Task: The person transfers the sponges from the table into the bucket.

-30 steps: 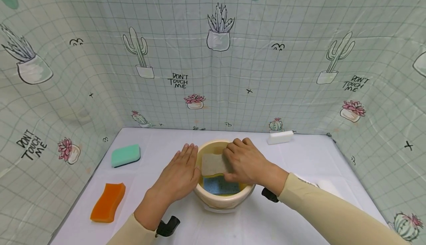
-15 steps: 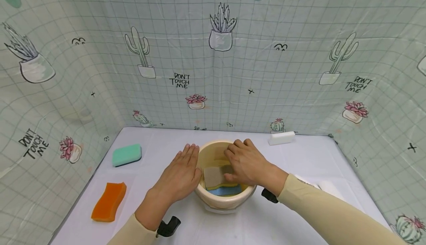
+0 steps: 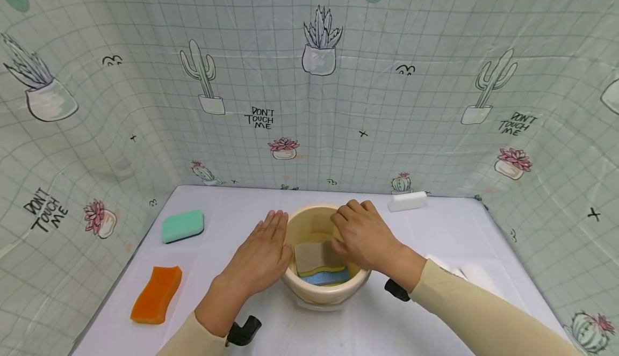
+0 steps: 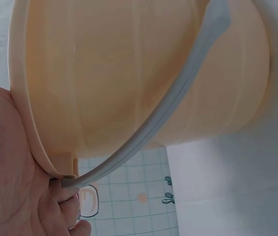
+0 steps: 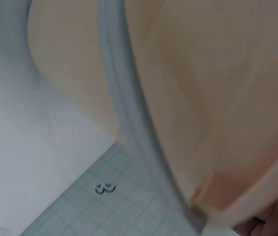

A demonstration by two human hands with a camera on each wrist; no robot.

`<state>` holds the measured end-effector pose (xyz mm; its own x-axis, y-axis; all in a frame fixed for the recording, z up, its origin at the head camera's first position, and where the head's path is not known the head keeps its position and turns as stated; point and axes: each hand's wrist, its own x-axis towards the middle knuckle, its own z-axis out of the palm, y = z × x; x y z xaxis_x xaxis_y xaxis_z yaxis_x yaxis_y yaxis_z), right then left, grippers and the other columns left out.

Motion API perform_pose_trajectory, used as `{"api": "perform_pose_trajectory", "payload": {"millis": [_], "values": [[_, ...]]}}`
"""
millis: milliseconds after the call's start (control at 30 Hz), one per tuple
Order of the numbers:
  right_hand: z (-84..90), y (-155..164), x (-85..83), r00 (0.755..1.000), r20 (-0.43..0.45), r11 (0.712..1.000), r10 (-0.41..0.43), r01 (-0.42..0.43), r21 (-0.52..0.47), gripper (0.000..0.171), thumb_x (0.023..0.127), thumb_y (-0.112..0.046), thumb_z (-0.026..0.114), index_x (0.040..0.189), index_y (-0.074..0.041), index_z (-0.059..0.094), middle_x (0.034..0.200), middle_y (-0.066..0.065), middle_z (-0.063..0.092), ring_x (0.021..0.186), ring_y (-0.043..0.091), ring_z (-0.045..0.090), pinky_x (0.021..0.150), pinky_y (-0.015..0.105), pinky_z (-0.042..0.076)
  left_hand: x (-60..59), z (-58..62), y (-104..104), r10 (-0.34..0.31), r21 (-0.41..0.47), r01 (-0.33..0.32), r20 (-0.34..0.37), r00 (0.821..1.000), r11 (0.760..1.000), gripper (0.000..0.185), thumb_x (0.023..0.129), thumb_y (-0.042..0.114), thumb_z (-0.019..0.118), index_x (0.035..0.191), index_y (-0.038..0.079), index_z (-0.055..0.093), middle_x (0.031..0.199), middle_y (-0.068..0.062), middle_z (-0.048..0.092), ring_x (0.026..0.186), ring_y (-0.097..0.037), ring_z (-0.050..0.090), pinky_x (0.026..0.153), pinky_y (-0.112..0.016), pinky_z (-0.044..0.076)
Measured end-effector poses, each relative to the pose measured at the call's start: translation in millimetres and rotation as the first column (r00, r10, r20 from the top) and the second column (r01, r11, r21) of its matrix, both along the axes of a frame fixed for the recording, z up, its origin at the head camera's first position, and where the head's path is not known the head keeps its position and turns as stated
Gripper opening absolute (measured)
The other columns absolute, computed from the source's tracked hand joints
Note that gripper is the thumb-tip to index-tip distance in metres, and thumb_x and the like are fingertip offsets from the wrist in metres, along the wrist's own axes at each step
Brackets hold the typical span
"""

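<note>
Since a second ago, the grey-topped sponge (image 3: pixel 314 256) has dropped from the bucket's rim level down inside, and it is now lying on the blue sponge (image 3: pixel 329 277) at the bottom.

From my head view, I am resting my left hand (image 3: pixel 259 259) flat against the outside of the cream bucket (image 3: pixel 324 290), fingers straight and together. My right hand (image 3: pixel 364 235) is reaching over the rim into the bucket, fingers loosely bent, fingertips touching the grey-topped sponge's edge; I cannot tell whether I am pinching it. A green sponge (image 3: pixel 182 225) and an orange sponge (image 3: pixel 157 294) are lying well apart to my left on the white table (image 3: pixel 435 227), and a white block (image 3: pixel 407 201) is sitting by the back wall.

My left wrist camera is showing my palm (image 4: pixel 6 167) pressing the bucket's rim beside the grey handle (image 4: pixel 178 103).

My right wrist camera is showing only the bucket wall (image 5: pixel 198 88) and handle, blurred.
</note>
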<state>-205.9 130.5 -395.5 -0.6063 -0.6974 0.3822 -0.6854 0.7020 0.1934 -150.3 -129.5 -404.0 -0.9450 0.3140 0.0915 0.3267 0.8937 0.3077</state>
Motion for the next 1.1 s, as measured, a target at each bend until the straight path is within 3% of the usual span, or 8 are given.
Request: {"api": "perform_pose_trajectory", "payload": {"millis": [167, 400, 633, 767, 900, 1100], "values": [[11.3, 24, -4.7, 0.999, -0.030, 0.999, -0.026, 0.025, -0.030, 0.033, 0.092, -0.035, 0.075, 0.109, -0.007, 0.073, 0.106, 0.006, 0.071, 0.102, 0.028, 0.060, 0.085, 0.045, 0.045, 1.0, -0.3, 0, -0.001, 0.003, 0.001, 0.000, 1.000, 1.000, 0.065, 0.110, 0.028, 0.041, 0.163, -0.007, 0.029, 0.170, -0.023, 0.030, 0.162, -0.036, 0.023, 0.132, -0.051, 0.023], [19.7, 81, -8.6, 0.992, -0.073, 0.994, -0.105, 0.104, -0.018, 0.039, 0.089, -0.031, 0.080, 0.113, -0.002, 0.072, 0.108, 0.011, 0.072, 0.101, 0.032, 0.060, 0.086, 0.050, 0.046, 1.0, 1.6, -1, 0.002, 0.002, -0.002, 0.016, 1.000, 1.000, 0.065, 0.110, 0.028, 0.039, 0.164, -0.006, 0.027, 0.172, -0.022, 0.028, 0.163, -0.035, 0.020, 0.132, -0.051, 0.022], [10.2, 137, 0.7, 0.986, -0.167, 0.989, -0.008, 0.032, 0.144, 0.038, 0.080, -0.025, 0.084, 0.099, -0.004, 0.059, 0.093, 0.009, 0.060, 0.095, 0.031, 0.059, 0.086, 0.052, 0.048, 0.2, 3.5, -5, 0.004, -0.011, -0.004, 0.022, 1.000, 1.000, 0.065, 0.110, 0.028, 0.038, 0.164, -0.006, 0.026, 0.172, -0.022, 0.027, 0.163, -0.036, 0.019, 0.132, -0.052, 0.022], [5.1, 166, 6.2, 0.980, -0.184, 0.975, 0.074, -0.033, 0.221, 0.026, 0.102, -0.026, 0.051, 0.104, -0.002, 0.058, 0.098, 0.011, 0.060, 0.097, 0.032, 0.058, 0.087, 0.053, 0.049, -0.7, 3.5, -6, 0.006, -0.012, -0.006, 0.028, 1.000, 1.000, 0.065, 0.111, 0.028, 0.038, 0.164, -0.005, 0.025, 0.172, -0.022, 0.027, 0.163, -0.036, 0.019, 0.132, -0.052, 0.022], [-6.8, 197, 19.4, 0.964, -0.200, 0.933, 0.173, -0.095, 0.347, 0.064, 0.112, -0.030, 0.007, 0.118, -0.001, 0.064, 0.113, 0.013, 0.066, 0.106, 0.031, 0.060, 0.090, 0.053, 0.051, -1.2, 2.8, -5, 0.001, -0.010, -0.001, 0.034, 0.999, 1.000, 0.065, 0.111, 0.029, 0.038, 0.165, -0.005, 0.025, 0.172, -0.022, 0.026, 0.163, -0.035, 0.019, 0.132, -0.052, 0.021], [-37.8, 248, 41.1, 0.955, -0.148, 0.882, 0.257, -0.170, 0.439, 0.064, 0.113, -0.032, 0.003, 0.136, -0.006, 0.057, 0.131, 0.009, 0.068, 0.121, 0.028, 0.062, 0.100, 0.053, 0.050, -1.1, 2.8, -1, -0.004, -0.006, 0.004, 0.042, 0.999, 1.000, 0.065, 0.111, 0.029, 0.037, 0.165, -0.004, 0.025, 0.172, -0.021, 0.027, 0.163, -0.034, 0.018, 0.132, -0.051, 0.021]]}}
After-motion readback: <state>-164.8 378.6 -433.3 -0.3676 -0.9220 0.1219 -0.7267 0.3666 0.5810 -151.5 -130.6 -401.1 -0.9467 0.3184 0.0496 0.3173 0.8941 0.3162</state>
